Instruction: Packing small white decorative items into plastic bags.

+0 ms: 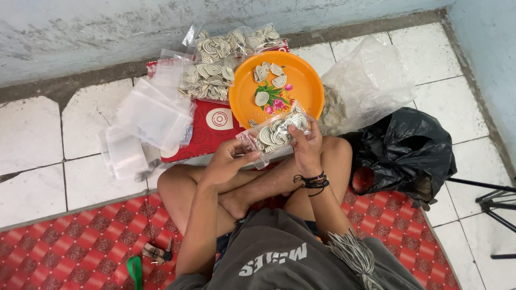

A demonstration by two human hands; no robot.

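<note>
I sit cross-legged and hold a small clear plastic bag point(275, 134) filled with several striped shell-like pieces. My left hand point(228, 158) grips the bag's left end and my right hand point(307, 146) grips its right end. Just beyond the bag lies an orange plate point(301, 80) with a flower print and a few loose striped pieces point(269, 80) on it.
Filled clear bags point(220, 59) lie behind the plate, empty clear bags point(145, 118) to the left. A large clear sack point(371, 80) and a black plastic bag point(408, 150) sit on the right. Keys point(156, 252) rest on the red mat point(80, 241). A tripod leg point(494, 201) stands far right.
</note>
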